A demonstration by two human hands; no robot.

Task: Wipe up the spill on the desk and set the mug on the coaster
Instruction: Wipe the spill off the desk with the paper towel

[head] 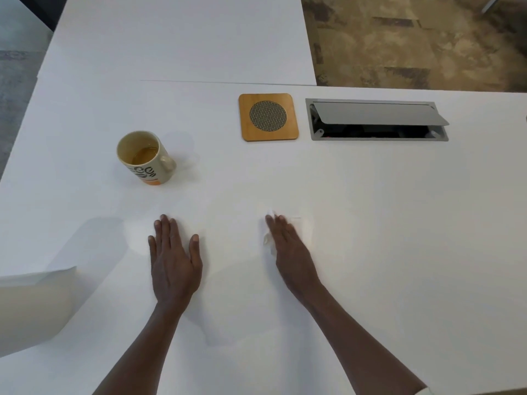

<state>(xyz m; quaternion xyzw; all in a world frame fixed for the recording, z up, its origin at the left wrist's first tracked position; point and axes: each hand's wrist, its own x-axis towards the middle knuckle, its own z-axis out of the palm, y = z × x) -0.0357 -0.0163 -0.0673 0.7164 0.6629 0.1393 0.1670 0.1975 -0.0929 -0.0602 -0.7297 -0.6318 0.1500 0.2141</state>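
Note:
A cream mug (pixel 145 157) with a dark pattern and an orange base stands upright at the left of the white desk (pixel 370 223), with some amber liquid inside and its handle to the right. A square wooden coaster (pixel 268 116) with a round mesh centre lies bare, further back and to the right. My left hand (pixel 174 258) rests flat on the desk, fingers apart, holding nothing. My right hand (pixel 288 246) presses flat on a white paper tissue (pixel 303 228), which shows at both sides of the fingers. I cannot make out any spill on the white surface.
A metal cable hatch (pixel 376 119) with its lid propped open sits in the desk right of the coaster. A pale rounded object (pixel 34 303) lies at the near left edge. Patterned carpet (pixel 413 38) shows beyond the desk's far edge.

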